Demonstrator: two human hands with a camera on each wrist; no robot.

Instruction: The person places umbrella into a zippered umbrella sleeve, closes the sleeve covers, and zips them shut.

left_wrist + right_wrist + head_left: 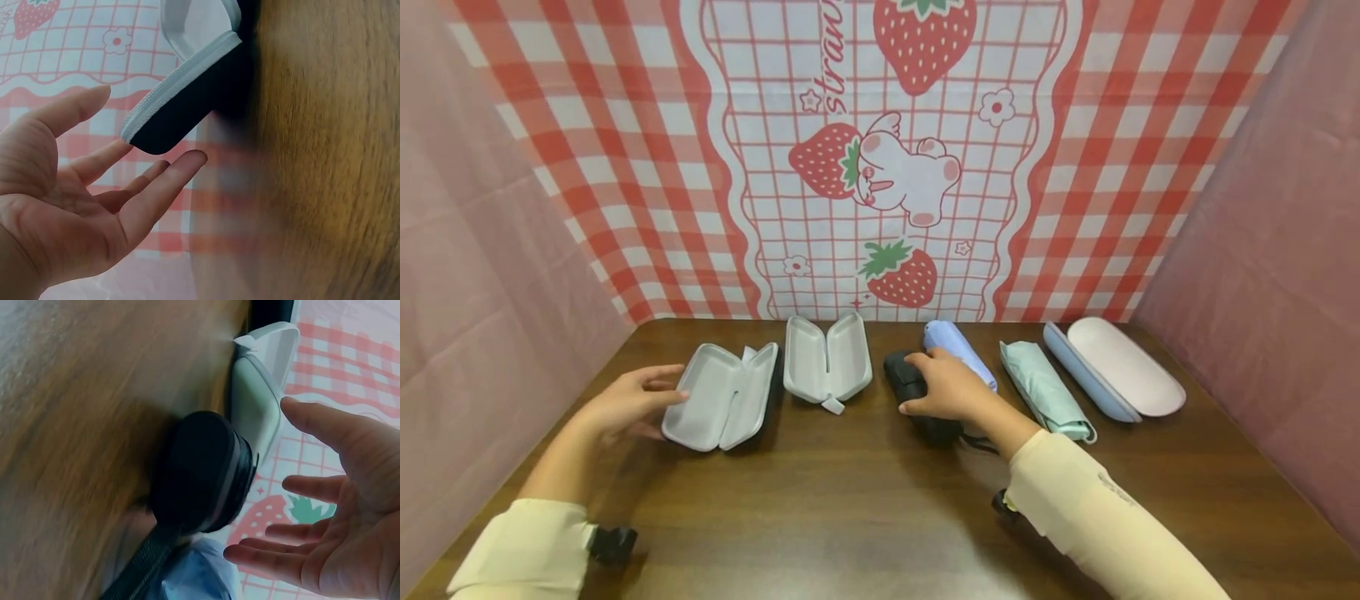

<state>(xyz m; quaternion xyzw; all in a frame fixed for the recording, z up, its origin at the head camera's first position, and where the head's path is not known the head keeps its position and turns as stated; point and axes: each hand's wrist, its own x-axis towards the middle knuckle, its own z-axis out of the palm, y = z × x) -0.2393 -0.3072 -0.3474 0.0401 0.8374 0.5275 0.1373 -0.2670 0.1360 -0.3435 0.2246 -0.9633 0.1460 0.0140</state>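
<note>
An open zip case (pixel 703 398) with a grey lining and dark outside lies at the left of the table. My left hand (pixel 625 406) is at its left side, fingers spread; in the left wrist view the case's corner (pixel 169 119) stands between thumb and fingers, ungripped. Over a black folded umbrella (pixel 937 430) reaches my right hand (pixel 953 390). The right wrist view shows that hand's fingers apart and extended beside the umbrella's end (pixel 194 469), not closed round it. A strap trails from this end.
A second open grey-lined case (pixel 806 367) stands near the back. Right of the black umbrella lie a periwinkle folded umbrella (pixel 958 354), a mint-green folded umbrella (pixel 1041 387) and an open blue case (pixel 1127 367) with a pale pink lining. A checked strawberry cloth (pixel 760 208) hangs behind the table.
</note>
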